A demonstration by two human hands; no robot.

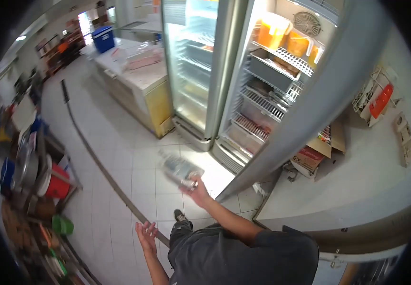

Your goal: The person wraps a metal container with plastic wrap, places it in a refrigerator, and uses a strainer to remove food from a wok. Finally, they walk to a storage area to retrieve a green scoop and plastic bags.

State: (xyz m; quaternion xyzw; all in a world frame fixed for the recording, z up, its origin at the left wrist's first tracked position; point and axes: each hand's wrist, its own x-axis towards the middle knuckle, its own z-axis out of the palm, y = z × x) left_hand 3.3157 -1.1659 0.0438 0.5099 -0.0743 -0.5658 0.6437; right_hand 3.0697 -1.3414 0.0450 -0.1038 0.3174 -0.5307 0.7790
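Observation:
My right hand [197, 191] is closed on the near end of a clear plastic container [177, 169], held tilted over the floor in front of the fridge. Motion blurs the container, and its greyish contents cannot be made out. Low on the left, my left hand [147, 236] holds nothing, its fingers apart and slightly curled. Beyond the container stands a lit upright fridge [236, 154] with its door [305, 109] swung open toward me. Orange-filled pitchers [272, 32] stand on its top shelf, above a grey tub [269, 69].
A second glass-door fridge [193, 61] stands beside the open one. Left of it runs a white counter [136, 78] with a blue cooler [103, 39] on it. A dark drain strip [103, 171] crosses the floor. Cluttered shelves with a red bucket [57, 183] line the left; a cardboard box [310, 159] sits right.

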